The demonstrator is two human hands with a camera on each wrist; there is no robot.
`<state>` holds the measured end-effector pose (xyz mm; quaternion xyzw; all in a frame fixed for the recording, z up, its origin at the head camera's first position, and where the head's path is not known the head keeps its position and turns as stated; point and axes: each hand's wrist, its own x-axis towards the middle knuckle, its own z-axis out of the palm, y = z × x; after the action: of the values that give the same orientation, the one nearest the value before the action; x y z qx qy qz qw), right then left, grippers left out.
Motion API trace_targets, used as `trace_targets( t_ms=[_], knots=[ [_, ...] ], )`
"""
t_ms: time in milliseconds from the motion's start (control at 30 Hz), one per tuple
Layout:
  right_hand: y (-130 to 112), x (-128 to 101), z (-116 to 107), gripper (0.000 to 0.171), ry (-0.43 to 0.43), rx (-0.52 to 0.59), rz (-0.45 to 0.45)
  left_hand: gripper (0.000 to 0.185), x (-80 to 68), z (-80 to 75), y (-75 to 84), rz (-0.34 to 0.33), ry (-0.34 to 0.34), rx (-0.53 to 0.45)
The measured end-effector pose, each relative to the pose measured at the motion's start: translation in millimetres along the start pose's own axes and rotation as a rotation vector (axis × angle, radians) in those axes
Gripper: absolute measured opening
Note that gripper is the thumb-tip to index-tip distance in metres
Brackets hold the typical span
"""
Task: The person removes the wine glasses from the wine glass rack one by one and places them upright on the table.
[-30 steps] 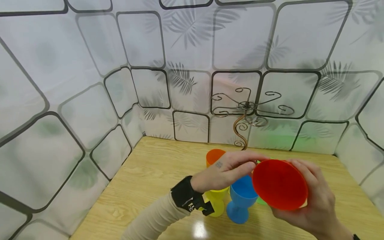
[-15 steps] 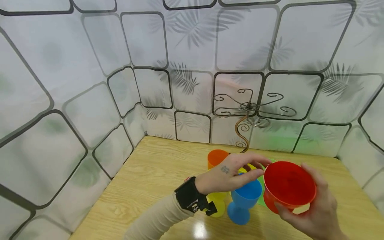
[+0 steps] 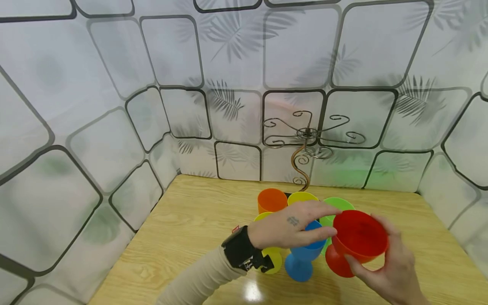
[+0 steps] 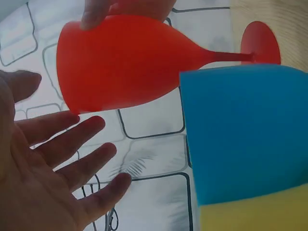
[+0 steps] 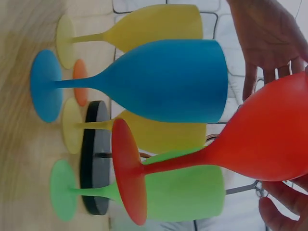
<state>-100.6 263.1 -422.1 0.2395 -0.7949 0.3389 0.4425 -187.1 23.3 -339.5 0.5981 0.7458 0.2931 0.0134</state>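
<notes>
My right hand (image 3: 385,264) grips a red plastic goblet (image 3: 358,237) by its bowl and holds it tilted, its foot just above the wooden table (image 3: 190,237). The wrist views show the same red goblet (image 4: 130,62) (image 5: 260,139) clear of the others. My left hand (image 3: 305,224) is stretched flat over a blue goblet (image 3: 303,254), its straight fingers (image 4: 72,154) ending right beside the red bowl and holding nothing. Around the blue goblet (image 5: 163,82) stand two yellow goblets (image 3: 303,197) (image 3: 268,256), an orange one (image 3: 271,200) and a green one (image 3: 337,205).
A curly wire rack (image 3: 309,140) on a black round base (image 5: 96,159) stands behind the goblets, near the patterned back wall (image 3: 236,55). Patterned walls also close in the table's left and right sides. Bare wood lies to the left of the goblets.
The red goblet has swung from mouth-toward-camera to nearly upright and has come down toward the table beside the blue one. My left hand stays spread over the blue goblet.
</notes>
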Motion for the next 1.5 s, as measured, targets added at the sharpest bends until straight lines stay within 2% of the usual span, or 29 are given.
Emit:
trace_targets(
  t_ms=[100,233,467,600,767,1000,1233,1500],
  knots=[
    [-1,-6,0,0.096,-0.049,-0.044,0.078,0.063,-0.2,2.2,-0.4,-0.032,-0.054,0.097],
    [-5,-13,1,0.109,-0.095,-0.104,0.172,0.079,0.5,5.2,-2.2,-0.032,-0.098,0.201],
    [-3,-23,6,0.111,-0.096,-0.100,0.243,0.087,0.7,9.7,-4.4,-0.092,-0.190,0.221],
    [1,-30,10,0.110,-0.097,-0.095,0.253,0.090,2.3,12.4,-5.2,-0.130,-0.231,0.263],
    [5,-36,14,0.110,-0.102,-0.073,0.251,0.091,4.2,15.9,-7.2,-0.159,-0.250,0.315],
    [4,-39,18,0.105,-0.156,-0.106,0.333,0.086,3.5,20.5,-8.3,-0.178,-0.261,0.356],
    [12,-46,20,0.103,-0.155,-0.098,0.310,0.087,3.0,27.9,-8.4,-0.185,-0.272,0.446],
    [16,-50,23,0.101,-0.156,-0.085,0.300,0.089,4.1,31.8,-10.3,-0.209,-0.301,0.447]
  ],
)
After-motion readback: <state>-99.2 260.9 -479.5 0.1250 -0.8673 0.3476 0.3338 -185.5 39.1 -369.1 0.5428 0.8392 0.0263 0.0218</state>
